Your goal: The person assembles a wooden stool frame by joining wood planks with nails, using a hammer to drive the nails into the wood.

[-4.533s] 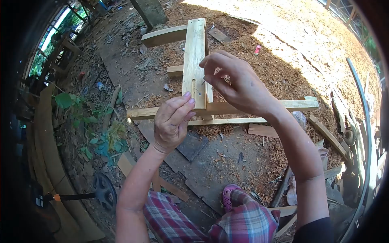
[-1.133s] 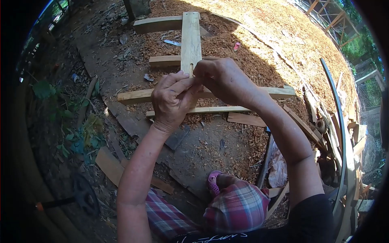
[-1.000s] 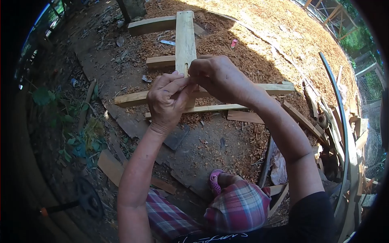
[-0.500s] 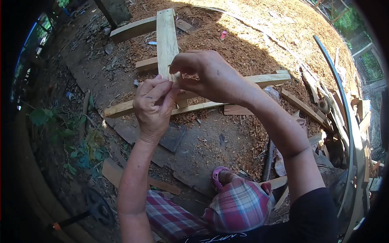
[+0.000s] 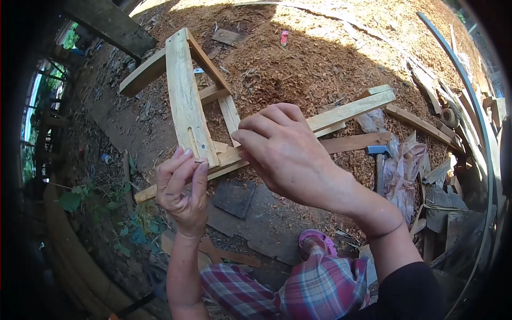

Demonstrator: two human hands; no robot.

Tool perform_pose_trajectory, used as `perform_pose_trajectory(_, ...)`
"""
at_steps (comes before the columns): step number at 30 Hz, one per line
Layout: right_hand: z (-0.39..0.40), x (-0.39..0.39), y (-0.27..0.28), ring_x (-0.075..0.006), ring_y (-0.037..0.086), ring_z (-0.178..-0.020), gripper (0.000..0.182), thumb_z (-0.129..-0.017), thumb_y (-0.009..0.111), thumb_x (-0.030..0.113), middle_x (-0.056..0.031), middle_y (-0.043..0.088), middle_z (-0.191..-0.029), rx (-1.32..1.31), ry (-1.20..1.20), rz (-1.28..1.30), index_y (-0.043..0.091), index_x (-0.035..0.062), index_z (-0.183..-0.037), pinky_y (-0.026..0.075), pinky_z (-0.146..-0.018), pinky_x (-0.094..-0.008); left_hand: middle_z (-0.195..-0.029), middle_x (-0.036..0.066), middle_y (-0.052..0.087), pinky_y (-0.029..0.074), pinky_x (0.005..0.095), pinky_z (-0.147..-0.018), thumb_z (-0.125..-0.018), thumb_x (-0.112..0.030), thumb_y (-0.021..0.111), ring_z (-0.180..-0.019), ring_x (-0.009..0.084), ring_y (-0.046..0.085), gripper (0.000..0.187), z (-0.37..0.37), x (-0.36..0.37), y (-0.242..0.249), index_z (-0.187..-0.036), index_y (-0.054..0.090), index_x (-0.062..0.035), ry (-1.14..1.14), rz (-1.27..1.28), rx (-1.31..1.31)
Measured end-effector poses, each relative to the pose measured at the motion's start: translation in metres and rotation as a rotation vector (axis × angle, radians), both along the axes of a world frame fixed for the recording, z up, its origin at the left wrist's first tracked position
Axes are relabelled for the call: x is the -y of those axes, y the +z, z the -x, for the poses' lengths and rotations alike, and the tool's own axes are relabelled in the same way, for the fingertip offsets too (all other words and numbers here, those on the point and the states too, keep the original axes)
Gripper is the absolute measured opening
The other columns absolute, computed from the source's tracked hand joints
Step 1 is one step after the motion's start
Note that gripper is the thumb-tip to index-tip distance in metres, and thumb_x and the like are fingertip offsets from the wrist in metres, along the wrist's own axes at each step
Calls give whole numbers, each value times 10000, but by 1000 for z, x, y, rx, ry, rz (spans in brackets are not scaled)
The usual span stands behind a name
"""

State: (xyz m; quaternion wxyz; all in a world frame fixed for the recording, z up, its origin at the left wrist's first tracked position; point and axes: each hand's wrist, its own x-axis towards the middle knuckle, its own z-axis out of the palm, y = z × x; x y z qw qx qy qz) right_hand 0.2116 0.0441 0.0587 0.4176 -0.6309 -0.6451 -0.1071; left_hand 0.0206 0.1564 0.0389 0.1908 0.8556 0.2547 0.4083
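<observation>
My left hand (image 5: 184,194) is closed, its thumb and fingers pinching a small thin piece (image 5: 200,161), too small to name, at the near end of a pale wooden board (image 5: 184,90). That board has a slot and dark holes and belongs to a wooden frame. To the right, my right hand (image 5: 288,154) is raised over a long timber (image 5: 352,109), palm down with its fingers curled. Whether anything is between its fingertips is hidden.
A hammer with a blue head (image 5: 378,150) lies right of my hands beside crumpled plastic (image 5: 405,170). Wood scraps and a long curved strip (image 5: 469,90) are at the right. A concrete post (image 5: 114,26) stands at the upper left. Wood shavings (image 5: 314,64) cover the ground behind.
My hands have moved apart, the right one away from the left and lower. The view has shifted, so more of the frame and the blue-headed hammer show.
</observation>
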Motion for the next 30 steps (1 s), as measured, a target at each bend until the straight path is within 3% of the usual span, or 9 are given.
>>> perform_pose_trajectory(2,-24,-12,10,-297,617,-854,143,-799,625,74,-114,606,-875,-22,180,366,599,-25,-899,485,-776,-390,-993,77,653,505,396,-941,-800,-35,754,-1006,270,625,129,2,0,-2,-923,726,-61,0,-19,-20)
perform_pose_trajectory(4,-29,-9,11,-307,627,-844,119,-825,624,82,-120,601,-845,-52,279,298,604,-9,-899,487,-754,-407,-1003,76,653,503,392,-939,-795,-31,757,-1021,274,620,145,2,-2,-3,-931,726,-68,9,-24,-37)
perform_pose_trajectory(6,-15,19,8,-309,644,-862,127,-862,620,105,-135,633,-868,-628,768,319,630,5,-941,499,-779,-419,-1016,74,655,496,378,-928,-780,-31,769,-1048,279,610,164,3,-2,-1,-932,724,-75,-10,-58,-57)
perform_pose_trajectory(8,-3,37,-41,-305,656,-906,167,-890,625,131,-141,660,-910,-851,781,595,652,19,-1012,506,-807,-429,-1029,73,653,496,373,-920,-775,-41,776,-1050,279,609,171,5,-3,0,-933,722,-77,1,-63,-72)
perform_pose_trajectory(11,0,8,-111,-326,634,-1018,283,-888,637,119,-163,658,-1032,-836,343,454,630,26,-1155,501,-891,-409,-1057,72,648,495,366,-913,-772,-65,785,-1058,279,606,181,9,-3,-1,-938,718,-87,-3,-78,-114)
perform_pose_trajectory(14,9,-33,-114,-331,517,-1225,479,-879,657,153,-141,558,-1285,-811,459,124,522,73,-1331,434,-1031,-412,-1085,70,638,493,363,-916,-781,-95,786,-1076,278,597,176,11,-2,0,-941,713,-106,2,-88,-170)
perform_pose_trajectory(23,29,-69,-144,-280,654,-1006,330,-808,732,118,-133,685,-1050,-970,573,-105,688,12,-1118,517,-899,-390,-1163,0,567,477,335,-956,-852,-260,746,-1180,244,516,117,22,2,11,-953,686,-264,35,-72,-383)
perform_pose_trajectory(26,25,-74,-146,-292,663,-1007,335,-807,740,114,-132,685,-1049,-968,634,-159,679,-4,-1115,536,-870,-396,-1153,70,546,437,444,-993,-979,-340,560,-1176,291,506,175,22,3,16,-928,542,-173,8,-110,-487)
perform_pose_trajectory(30,27,-71,-143,-290,659,-1003,346,-778,748,76,-132,687,-1043,-946,606,-180,687,-3,-1109,542,-868,-383,-1178,-10,540,466,329,-961,-886,-318,704,-1188,244,507,86,27,5,11,-960,676,-285,30,-72,-408)
